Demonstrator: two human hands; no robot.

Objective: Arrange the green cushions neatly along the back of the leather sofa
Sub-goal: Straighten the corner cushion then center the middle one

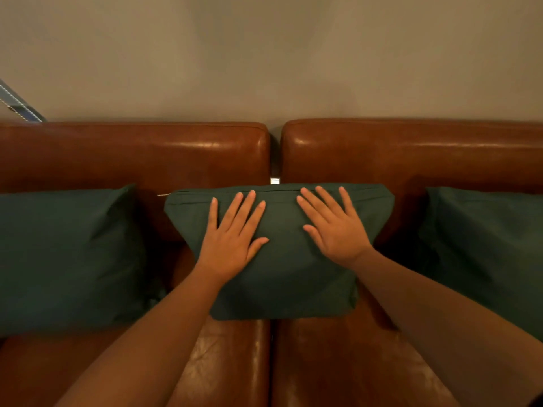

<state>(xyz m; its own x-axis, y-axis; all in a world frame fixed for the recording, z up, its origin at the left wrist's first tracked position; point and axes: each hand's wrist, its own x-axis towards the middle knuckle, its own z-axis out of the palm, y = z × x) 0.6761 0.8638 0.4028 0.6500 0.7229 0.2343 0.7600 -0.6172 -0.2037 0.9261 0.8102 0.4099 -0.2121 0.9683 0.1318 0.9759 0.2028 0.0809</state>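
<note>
Both grips lay flat with fingers spread, the left hand (232,239) and right hand (335,227) pressing the middle green cushion (282,277), which leaned against the leather sofa (147,160) back over its centre seam. Two more cushions (67,254) (484,245) stood toward the sofa's left and right edges.

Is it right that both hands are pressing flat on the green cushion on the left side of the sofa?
Not quite. In the head view, the left hand and right hand press flat on the middle cushion, across the gap in the sofa back. The left cushion is untouched.
</note>
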